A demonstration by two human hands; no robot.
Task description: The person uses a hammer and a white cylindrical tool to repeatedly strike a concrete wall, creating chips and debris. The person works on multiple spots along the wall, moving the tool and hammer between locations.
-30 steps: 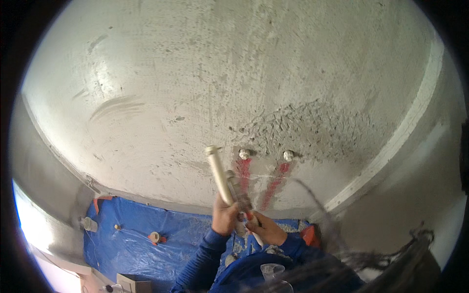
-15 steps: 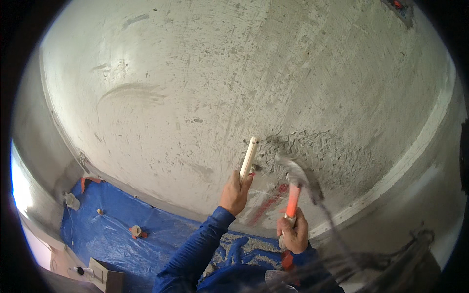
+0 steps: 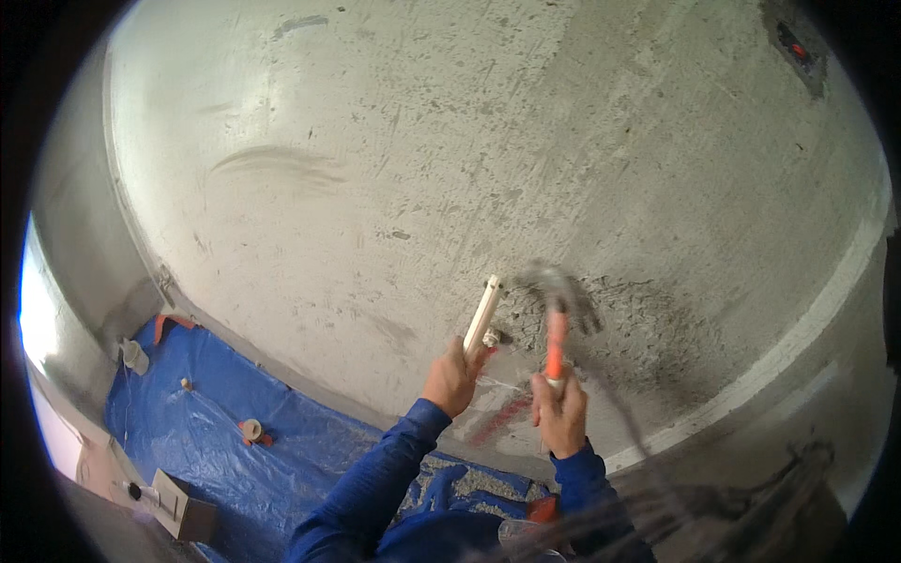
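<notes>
Below centre, the left hand (image 3: 450, 382) is gripping a pale bar (image 3: 483, 314), the right hand (image 3: 561, 413) a hammer (image 3: 557, 338). Poor aim could be endangering the left.

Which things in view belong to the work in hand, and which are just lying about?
In use:
- pale bar, held in the left hand
- hammer, held in the right hand
- rough wall patch, beside the hammer

Apparently lying about:
- box, lower left
- white container
- orange strip
</notes>
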